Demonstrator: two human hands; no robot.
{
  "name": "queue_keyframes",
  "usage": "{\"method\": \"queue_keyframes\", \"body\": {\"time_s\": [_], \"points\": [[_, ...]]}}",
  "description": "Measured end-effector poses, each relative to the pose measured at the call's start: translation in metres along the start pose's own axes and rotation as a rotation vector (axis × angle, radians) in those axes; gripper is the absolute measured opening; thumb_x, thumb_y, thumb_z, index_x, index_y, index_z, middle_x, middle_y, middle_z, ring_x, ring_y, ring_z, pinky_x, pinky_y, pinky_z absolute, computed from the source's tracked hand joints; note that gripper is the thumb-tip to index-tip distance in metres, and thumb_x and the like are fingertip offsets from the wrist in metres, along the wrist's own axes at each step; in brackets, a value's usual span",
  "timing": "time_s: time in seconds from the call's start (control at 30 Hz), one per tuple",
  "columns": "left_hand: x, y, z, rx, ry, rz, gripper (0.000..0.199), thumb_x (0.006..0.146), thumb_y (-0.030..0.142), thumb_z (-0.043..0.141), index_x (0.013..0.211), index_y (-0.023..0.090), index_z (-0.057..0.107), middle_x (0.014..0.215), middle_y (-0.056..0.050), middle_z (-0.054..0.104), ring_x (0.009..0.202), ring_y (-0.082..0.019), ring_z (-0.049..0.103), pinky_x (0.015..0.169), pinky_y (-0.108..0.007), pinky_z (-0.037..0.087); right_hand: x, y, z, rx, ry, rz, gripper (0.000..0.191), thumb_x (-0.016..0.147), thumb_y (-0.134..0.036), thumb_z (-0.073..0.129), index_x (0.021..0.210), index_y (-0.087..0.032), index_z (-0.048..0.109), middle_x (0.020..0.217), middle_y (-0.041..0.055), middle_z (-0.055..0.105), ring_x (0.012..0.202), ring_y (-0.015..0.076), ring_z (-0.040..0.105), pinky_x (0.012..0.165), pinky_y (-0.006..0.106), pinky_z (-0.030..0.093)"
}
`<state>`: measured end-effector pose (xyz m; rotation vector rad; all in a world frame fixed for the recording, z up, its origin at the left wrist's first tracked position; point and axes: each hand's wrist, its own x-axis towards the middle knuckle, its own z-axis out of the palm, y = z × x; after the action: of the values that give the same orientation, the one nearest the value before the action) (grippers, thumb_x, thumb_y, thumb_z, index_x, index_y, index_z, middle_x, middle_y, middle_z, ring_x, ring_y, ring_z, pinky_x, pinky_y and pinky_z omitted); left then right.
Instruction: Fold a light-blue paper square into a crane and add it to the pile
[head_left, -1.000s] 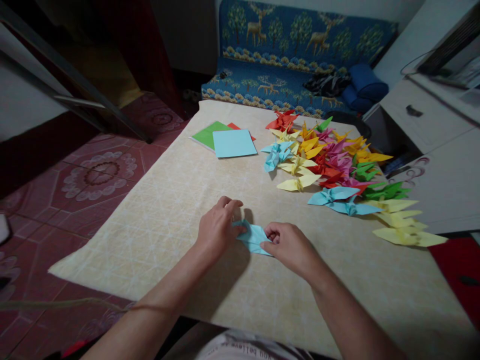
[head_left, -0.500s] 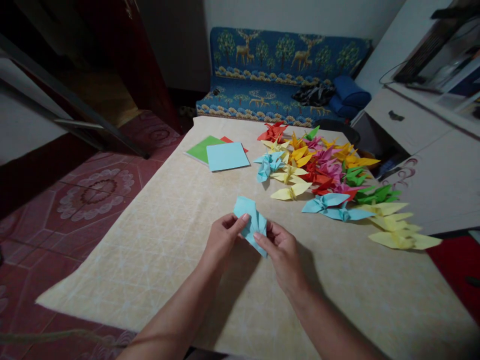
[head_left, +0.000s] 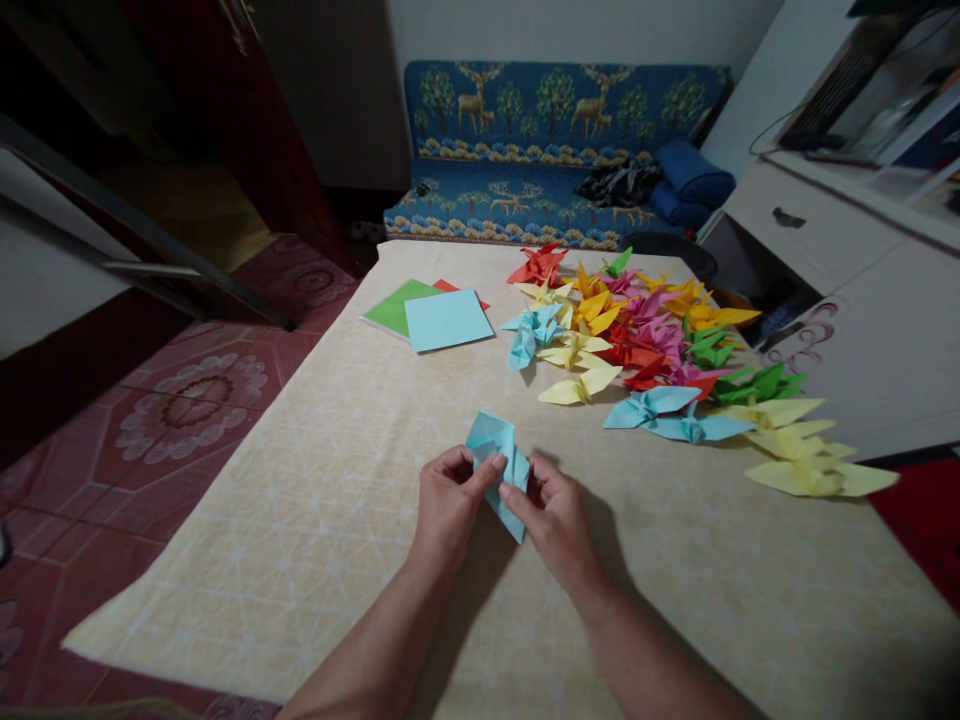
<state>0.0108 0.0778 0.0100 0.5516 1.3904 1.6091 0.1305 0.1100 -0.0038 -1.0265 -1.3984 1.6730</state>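
Observation:
A partly folded sheet of light blue origami paper (head_left: pixel 493 436) is between my hands, above the near middle of the table. My left hand (head_left: pixel 452 496) pinches its left side, with the thumb on top near the centre. My right hand (head_left: pixel 553 515) grips the lower right part, its thumb pressing on a fold close to the left thumb. The fingers beneath the paper are mostly hidden. Beyond my hands lie flat paper squares: a light blue one (head_left: pixel 450 320) on top of a green one (head_left: pixel 394 308) and a red one (head_left: pixel 444 286).
Several folded paper cranes (head_left: pixel 652 335) in red, orange, pink, green, yellow and blue crowd the table's right side. A pale patterned cloth (head_left: pixel 315 520) covers the table. Behind it stands a blue sofa (head_left: pixel 517 180), with a white cabinet (head_left: pixel 870 270) at the right.
The blue paper has been shifted and now shows a longer point at its lower end. My thumbs have moved closer together on it. The camera view has shifted slightly.

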Motion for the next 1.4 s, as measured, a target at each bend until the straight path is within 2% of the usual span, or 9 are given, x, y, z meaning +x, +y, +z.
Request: {"method": "queue_keyframes", "body": {"time_s": [0.13,0.47,0.67,0.83,0.93,1.07,1.2,1.33,1.4], "points": [[0.000,0.001,-0.002,-0.005,0.013,-0.016,0.024,0.063,0.029,0.085,0.067,0.013,0.069,0.064,-0.001,0.064,0.058,-0.010,0.053,0.057,-0.022,0.040,-0.001,-0.005,-0.004,0.019,-0.059,0.035,0.020,0.074,-0.035,0.069,0.082,-0.021,0.059,0.069,-0.0029,0.055,0.060,0.0127,0.048,0.055,0.023,0.039],[-0.001,-0.004,-0.004,-0.001,0.055,0.028,0.032,0.068,0.035,0.081,0.059,0.015,0.058,0.055,0.004,0.051,0.052,-0.008,0.042,0.050,-0.021,0.031,-0.002,-0.010,-0.005,0.052,-0.097,0.070,0.020,0.072,-0.033,0.070,0.081,-0.020,0.059,0.068,-0.0039,0.053,0.057,0.0113,0.046,0.054,0.023,0.037],[-0.001,-0.003,-0.003,0.056,0.095,0.050,0.046,0.075,0.045,0.075,0.052,0.017,0.046,0.050,0.006,0.037,0.048,-0.007,0.032,0.046,-0.021,0.024,-0.006,-0.011,-0.004,0.048,-0.143,0.097,0.020,0.071,-0.029,0.071,0.073,-0.020,0.054,0.063,-0.0056,0.049,0.055,0.0101,0.045,0.051,0.021,0.036],[0.001,-0.002,-0.002,0.041,0.140,0.022,0.060,0.082,0.061,0.060,0.047,0.018,0.037,0.047,0.006,0.028,0.045,-0.007,0.024,0.042,-0.023,0.019,-0.006,-0.011,-0.004,0.042,-0.128,0.097,0.019,0.070,-0.029,0.071,0.072,-0.020,0.054,0.064,-0.0045,0.051,0.057,0.0111,0.046,0.054,0.023,0.036],[0.001,0.001,-0.002,0.027,0.078,0.040,0.057,0.076,0.063,0.066,0.049,0.017,0.045,0.049,0.005,0.036,0.047,-0.008,0.030,0.044,-0.022,0.025,-0.005,-0.012,-0.004,0.059,-0.096,0.109,0.020,0.068,-0.030,0.071,0.070,-0.020,0.053,0.062,-0.0053,0.049,0.055,0.0104,0.044,0.051,0.022,0.035],[-0.002,0.005,-0.001,0.053,-0.045,-0.004,0.038,0.055,0.040,0.089,0.062,0.015,0.062,0.058,0.001,0.055,0.054,-0.010,0.045,0.052,-0.023,0.036,-0.006,-0.010,-0.004,0.025,-0.082,0.115,0.017,0.070,-0.027,0.068,0.072,-0.019,0.053,0.060,-0.0056,0.047,0.053,0.0097,0.041,0.048,0.022,0.032],[-0.002,0.002,-0.001,0.056,-0.016,-0.002,0.034,0.063,0.036,0.085,0.057,0.013,0.060,0.055,0.001,0.053,0.052,-0.009,0.044,0.050,-0.023,0.034,-0.006,-0.007,-0.003,-0.026,-0.098,0.101,0.017,0.072,-0.027,0.067,0.072,-0.020,0.052,0.060,-0.0063,0.045,0.053,0.0094,0.041,0.049,0.022,0.032],[0.000,-0.003,-0.004,0.070,0.028,0.000,0.034,0.068,0.040,0.081,0.060,0.013,0.063,0.056,0.000,0.055,0.050,-0.009,0.044,0.049,-0.022,0.034,-0.006,-0.005,-0.001,-0.026,-0.124,0.079,0.016,0.074,-0.026,0.067,0.076,-0.020,0.052,0.064,-0.0057,0.048,0.055,0.0095,0.043,0.050,0.021,0.035],[0.001,-0.005,-0.004,0.070,0.051,-0.006,0.040,0.071,0.046,0.078,0.056,0.013,0.059,0.052,0.002,0.050,0.047,-0.008,0.039,0.046,-0.022,0.029,-0.005,-0.005,-0.001,-0.025,-0.130,0.071,0.016,0.074,-0.026,0.067,0.074,-0.020,0.051,0.063,-0.0061,0.047,0.054,0.0091,0.043,0.049,0.021,0.034]]}}
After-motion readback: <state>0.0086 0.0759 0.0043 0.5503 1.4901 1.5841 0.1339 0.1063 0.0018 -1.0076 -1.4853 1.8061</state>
